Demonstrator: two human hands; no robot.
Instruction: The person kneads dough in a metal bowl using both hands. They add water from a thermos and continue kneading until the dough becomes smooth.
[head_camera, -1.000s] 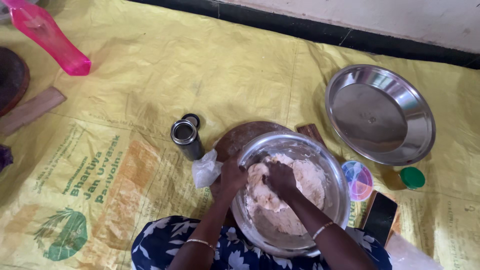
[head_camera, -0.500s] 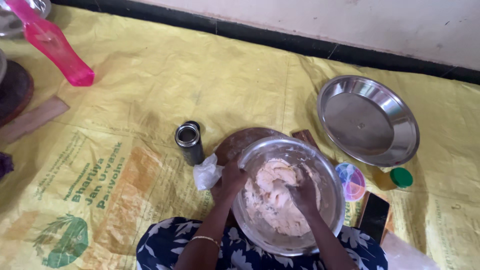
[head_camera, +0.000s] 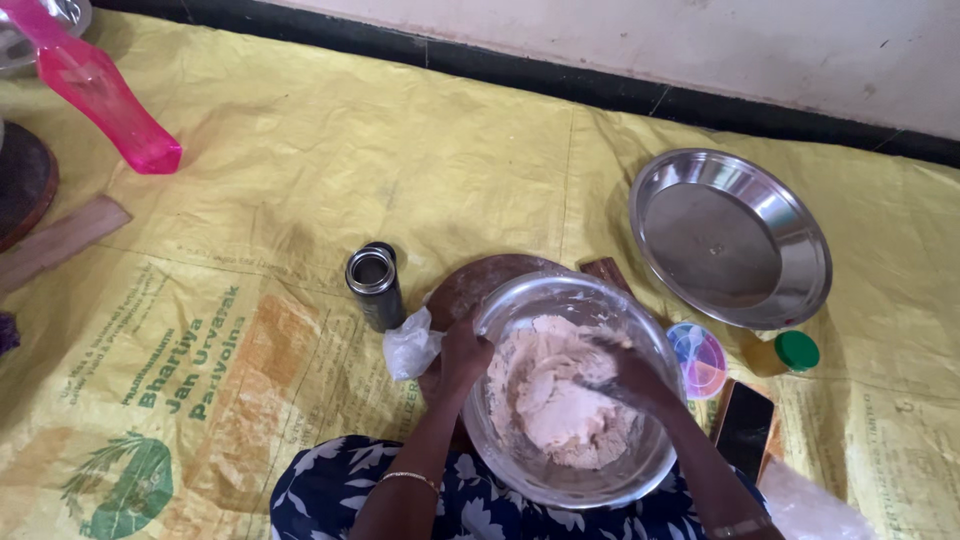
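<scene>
A steel mixing bowl (head_camera: 640, 320) sits in front of my lap, holding pale, sticky dough (head_camera: 550, 395). My left hand (head_camera: 458, 362) grips the bowl's left rim, beside a crumpled clear plastic bag (head_camera: 408, 345). My right hand (head_camera: 630, 380) is down inside the bowl, fingers pressed into the dough at its right side. A round wooden board (head_camera: 470, 285) lies under the bowl's far edge.
A small steel tumbler (head_camera: 372, 285) stands left of the bowl. An empty steel plate (head_camera: 730, 235) lies at right, with a clear lidded container (head_camera: 697, 358), a green-capped bottle (head_camera: 790, 352) and a dark phone (head_camera: 743, 428) nearby. A pink bottle (head_camera: 100, 95) lies at far left on the yellow mat (head_camera: 300, 170).
My right hand has moved from the bowl's middle to its right side, working the dough. My left hand stays on the rim. The view has shifted slightly.
</scene>
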